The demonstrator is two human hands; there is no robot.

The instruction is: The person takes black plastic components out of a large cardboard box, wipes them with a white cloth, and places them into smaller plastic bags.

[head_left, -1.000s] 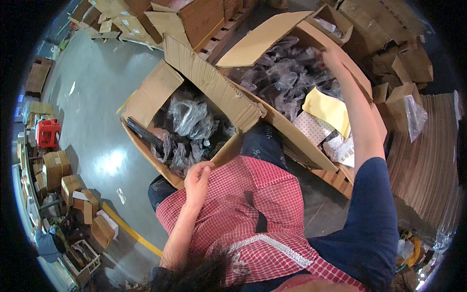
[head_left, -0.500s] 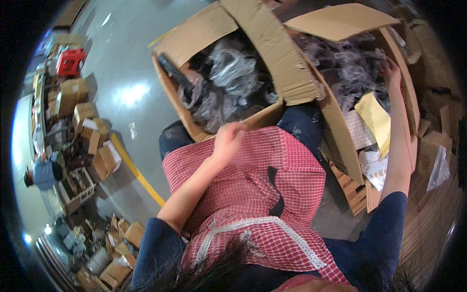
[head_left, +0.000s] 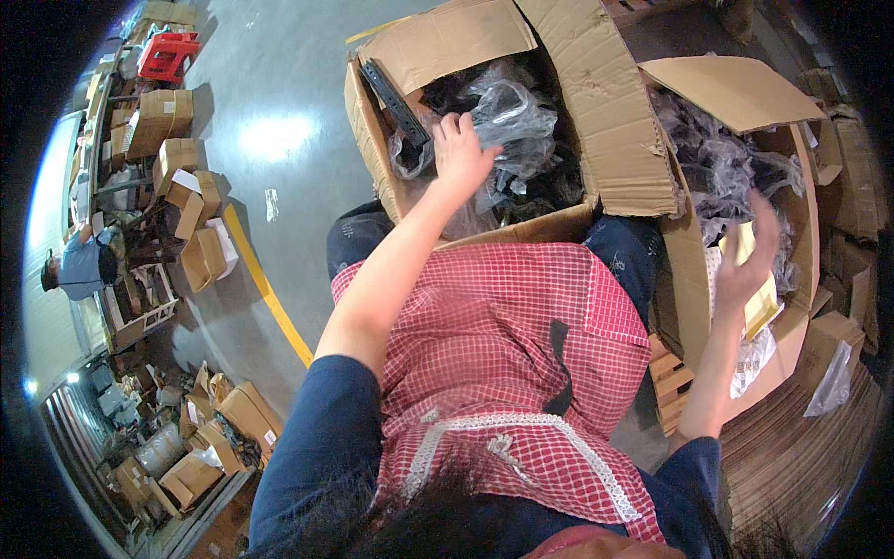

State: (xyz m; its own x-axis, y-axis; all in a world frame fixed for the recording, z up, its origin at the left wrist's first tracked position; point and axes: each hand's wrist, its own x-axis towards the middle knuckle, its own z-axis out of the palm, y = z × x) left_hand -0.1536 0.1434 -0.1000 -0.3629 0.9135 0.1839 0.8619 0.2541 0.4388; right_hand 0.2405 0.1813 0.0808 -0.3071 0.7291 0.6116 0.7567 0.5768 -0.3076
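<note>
The clear plastic bags [head_left: 517,116] lie heaped in the left carton [head_left: 531,228], at 12 o'clock from the middle of the view; this box sits between the person's knees, presumably to keep its contents within easy reach. The left hand [head_left: 463,156] is over the heap's lower left part, fingers loosely parted and thumb out, with nothing visibly gripped. At 10 o'clock from that hand a black slotted bar [head_left: 396,101] leans along the carton's side, perhaps tucked there because it is too long to lie flat. The carton's long flap [head_left: 605,102] is folded outward, which seems to leave the mouth free. Between 2 and 3 o'clock stands the right carton [head_left: 684,279], angled close beside the first, likely so that one seat serves both; it holds more bagged items [head_left: 717,158]. The right hand [head_left: 752,247] is above it, blurred, fingers and thumb apart, apparently without a load, and partly covers a yellow sheet [head_left: 764,306]. Farther out, a wooden pallet [head_left: 670,377] shows at 4 o'clock, and a co-worker [head_left: 86,265] is at 9 o'clock. What the bags contain is hard to make out through the crumpled film; the left palm is hidden, so whether it touches the plastic I cannot tell. The right carton's far corner is hidden under its raised flap [head_left: 736,88].
</note>
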